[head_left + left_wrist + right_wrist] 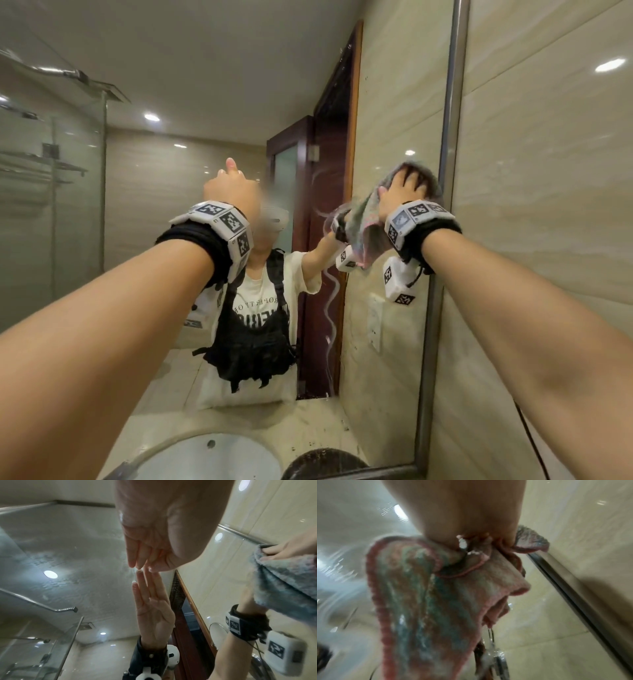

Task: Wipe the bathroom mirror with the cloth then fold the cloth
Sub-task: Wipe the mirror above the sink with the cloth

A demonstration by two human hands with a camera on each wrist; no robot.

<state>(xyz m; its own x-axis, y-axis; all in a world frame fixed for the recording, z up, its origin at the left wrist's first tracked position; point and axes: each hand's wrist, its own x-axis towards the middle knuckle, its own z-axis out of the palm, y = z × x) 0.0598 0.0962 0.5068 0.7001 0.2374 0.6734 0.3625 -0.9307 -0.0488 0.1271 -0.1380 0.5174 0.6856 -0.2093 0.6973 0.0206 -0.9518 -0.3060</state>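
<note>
The wall mirror (164,178) fills most of the head view. My right hand (406,186) presses a striped pink, green and blue cloth (366,226) flat against the glass with fingers spread, close to the mirror's metal frame (452,137). The cloth's lower part hangs loose below the palm. In the right wrist view the cloth (423,588) bunches under my palm beside the frame (565,577). My left hand (227,181) is raised left of it, bare and holding nothing. In the left wrist view its fingers (137,555) are straight and their tips touch the glass.
Wet streaks (330,308) run down the mirror below the cloth. A tiled wall (548,188) lies right of the frame. A sink basin (212,459) and counter show reflected at the bottom, a glass shower screen (51,205) reflected at left.
</note>
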